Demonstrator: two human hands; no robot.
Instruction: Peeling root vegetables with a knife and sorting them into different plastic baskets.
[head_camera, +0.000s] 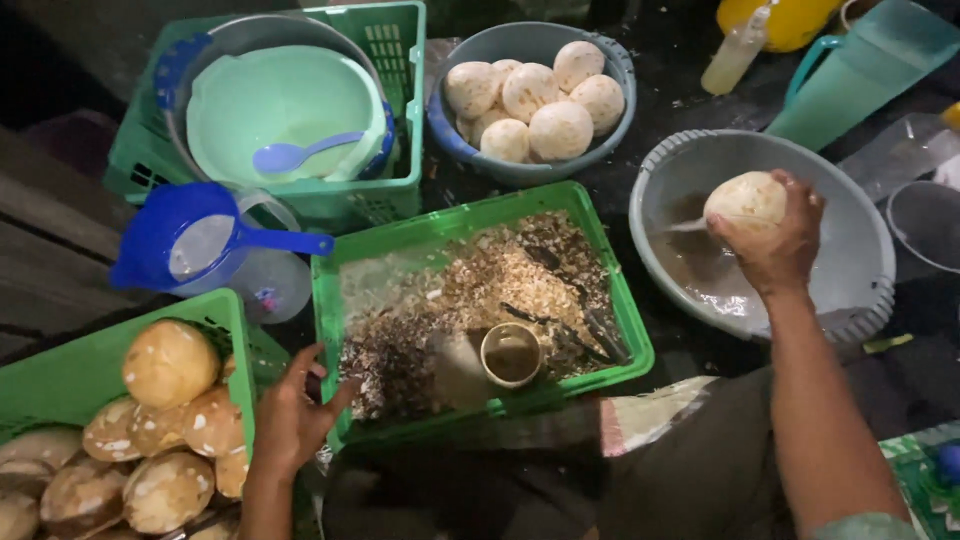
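Right hand (775, 235) at the right of the frame, fingers curled tight around a pale peeled coconut (745, 200), held over the grey basin (860, 290) with murky liquid pooled at its bottom. A thin stream spilling off the coconut's left side.

Left hand (290, 415) down at lower left, fingers spread loosely, gripping nothing, resting at the near left corner of the green crate (625, 300) in the centre. Inside that crate: brown and pale shavings, a small round cup (512, 353), dark tool handles lying among the scraps.

Just left of that hand, another green crate (90, 365) heaped with brown-patched coconuts (170, 362), unpeeled skin showing.

Top centre, a blue-grey bowl (620, 75) full of clean white peeled coconuts (560, 130). Upper left, a third green crate (400, 120) carrying a mint-green bowl (300, 100) with a blue spoon (300, 153). Below it, a clear jug with blue lid (200, 245). Upper right corner, a teal pitcher (865, 70) and a yellow container (790, 20).
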